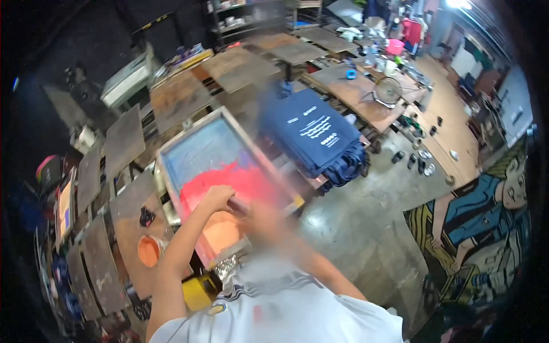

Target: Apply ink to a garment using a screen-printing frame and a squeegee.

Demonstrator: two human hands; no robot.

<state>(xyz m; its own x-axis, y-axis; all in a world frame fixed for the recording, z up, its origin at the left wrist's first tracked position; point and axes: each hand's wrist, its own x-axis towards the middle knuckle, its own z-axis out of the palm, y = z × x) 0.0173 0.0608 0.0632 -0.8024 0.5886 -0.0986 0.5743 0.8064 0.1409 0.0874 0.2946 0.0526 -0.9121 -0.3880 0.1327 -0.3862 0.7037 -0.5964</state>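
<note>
A screen-printing frame (251,131) lies on the table in front of me, its blue mesh (203,143) bare at the far end. Bright pink-red ink (229,183) covers the middle of the mesh, and orange ink (222,231) lies at the near end. My left hand (217,199) is closed on the dark handle of a squeegee (238,204) over the inked part. On the handle's right side is my right hand (266,222), smeared by motion; its fingers cannot be made out. The squeegee's blade is hidden.
A stack of navy printed fabric bags (311,128) lies right of the frame. To the left stands a tub of orange ink (149,251) on a board, near a small black object (147,216). A yellow container (198,292) sits below the frame's near end. A round fan (388,91) stands farther right.
</note>
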